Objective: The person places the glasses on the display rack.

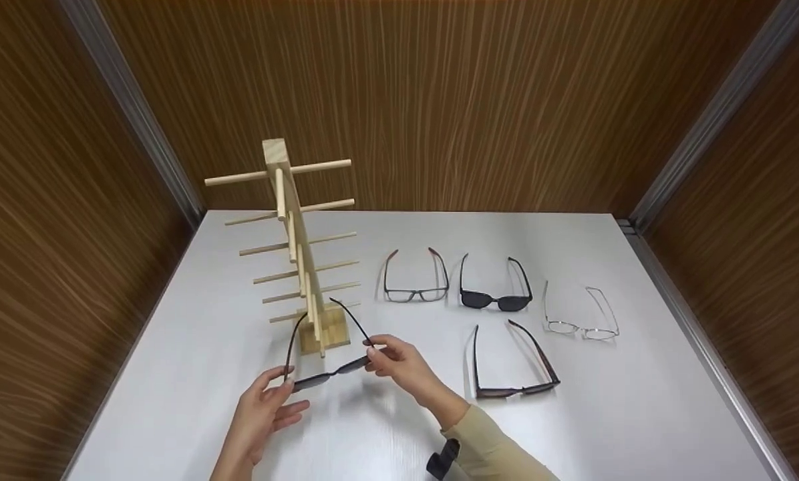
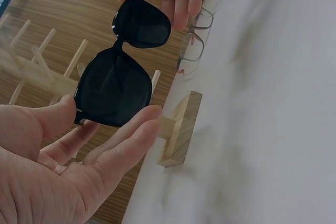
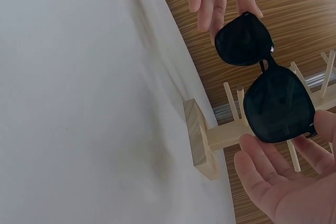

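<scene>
One pair of dark sunglasses (image 1: 314, 381): up off the desk (image 1: 640, 414), just on the near side of the wooden peg stand (image 1: 300, 234), held at both ends.
Left grip (image 1: 256, 414): pinched the left corner of the frame, thumb in front, other fingers loosely spread.
Right grip (image 1: 403, 367): same deal on the right corner, thumb and finger.
Head view: the only one that showed the temples properly open, plus four more pairs lying on the desk: red-tipped glasses (image 1: 416, 294), black sunglasses (image 1: 495, 302), wire glasses (image 1: 580, 329) and a dark-framed pair (image 1: 516, 392).
Wrist views: both got the lens fronts almost face-on, temples mostly hidden behind. The left one also caught the red-tipped glasses and a bit of another dark lens; the right one had none of the spare pairs.
Pointing: lens fronts faced the near side, temples ran away toward the stand. Couldn't tell if they touched a peg.
Long axis: sideways from grip to grip, slanted a little, right end higher in the head view.
</scene>
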Available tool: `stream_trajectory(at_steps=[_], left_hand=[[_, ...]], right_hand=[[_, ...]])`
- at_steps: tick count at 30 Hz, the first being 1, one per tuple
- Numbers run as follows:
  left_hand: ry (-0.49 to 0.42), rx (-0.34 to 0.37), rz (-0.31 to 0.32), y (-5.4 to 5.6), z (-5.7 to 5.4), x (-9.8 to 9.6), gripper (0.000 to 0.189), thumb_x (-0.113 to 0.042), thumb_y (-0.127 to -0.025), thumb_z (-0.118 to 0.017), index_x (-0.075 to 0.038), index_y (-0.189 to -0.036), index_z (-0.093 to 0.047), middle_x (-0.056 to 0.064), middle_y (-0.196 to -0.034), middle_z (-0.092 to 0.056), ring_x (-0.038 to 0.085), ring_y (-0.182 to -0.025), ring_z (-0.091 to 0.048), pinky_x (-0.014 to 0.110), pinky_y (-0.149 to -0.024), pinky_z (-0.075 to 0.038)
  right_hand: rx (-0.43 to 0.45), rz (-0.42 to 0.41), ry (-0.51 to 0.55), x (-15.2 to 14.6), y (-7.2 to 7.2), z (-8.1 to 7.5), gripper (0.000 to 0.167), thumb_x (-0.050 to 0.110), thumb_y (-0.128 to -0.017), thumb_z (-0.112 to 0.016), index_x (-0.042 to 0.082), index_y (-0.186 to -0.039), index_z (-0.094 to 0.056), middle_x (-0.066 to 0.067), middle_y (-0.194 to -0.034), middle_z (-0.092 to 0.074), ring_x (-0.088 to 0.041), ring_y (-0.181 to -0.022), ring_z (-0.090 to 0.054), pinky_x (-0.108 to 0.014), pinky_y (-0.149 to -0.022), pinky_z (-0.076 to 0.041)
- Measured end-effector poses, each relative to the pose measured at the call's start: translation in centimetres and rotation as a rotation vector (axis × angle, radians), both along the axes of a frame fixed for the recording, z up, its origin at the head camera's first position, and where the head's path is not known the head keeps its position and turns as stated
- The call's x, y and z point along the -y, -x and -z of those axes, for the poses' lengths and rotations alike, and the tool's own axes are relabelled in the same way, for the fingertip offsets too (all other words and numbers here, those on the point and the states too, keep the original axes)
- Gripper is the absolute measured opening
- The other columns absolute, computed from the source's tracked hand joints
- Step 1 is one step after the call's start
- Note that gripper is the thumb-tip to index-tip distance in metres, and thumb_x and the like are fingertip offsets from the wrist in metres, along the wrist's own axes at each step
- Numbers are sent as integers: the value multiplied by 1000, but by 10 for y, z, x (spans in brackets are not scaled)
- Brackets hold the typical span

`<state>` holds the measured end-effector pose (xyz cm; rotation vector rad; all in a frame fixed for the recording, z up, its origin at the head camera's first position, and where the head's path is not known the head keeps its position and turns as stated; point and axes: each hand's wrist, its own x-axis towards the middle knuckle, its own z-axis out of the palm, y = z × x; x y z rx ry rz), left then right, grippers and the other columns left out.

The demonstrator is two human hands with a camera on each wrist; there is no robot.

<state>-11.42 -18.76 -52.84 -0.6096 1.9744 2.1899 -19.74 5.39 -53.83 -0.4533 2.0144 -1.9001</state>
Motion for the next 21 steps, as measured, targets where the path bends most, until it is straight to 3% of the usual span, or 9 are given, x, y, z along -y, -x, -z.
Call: stream_trajectory(at_steps=[7,12,21], left_hand=[[7,31,-23,-3,3,3,52,-28,-90,-63,-6,-132,-44,21,-111,-60,36,-86,-66,45,-73,-54],[21,21,-36,4,5,7,49,-27,-91,-61,-6,-132,-45,23,-117,-57,35,-86,-66,45,-73,-54],[72,-38,-22,25,-2,16,44,-24,-95,-56,-7,-133,-45,27,-120,-52,35,-86,-66,43,-74,-54]], right_hand=[[-5,-8,0,4,2,8,35,24,-95,-56,3,-122,-56,-14,-98,-67,-32,-91,-65,-41,-79,-52],[-6,1,-15,11,8,8,35,24,-95,-55,2,-123,-55,-17,-100,-66,-33,-90,-65,-44,-79,-52],[30,41,-30,23,11,-19,35,18,-97,-51,-3,-125,-52,-26,-99,-64,-42,-92,-62,-50,-81,-49]])
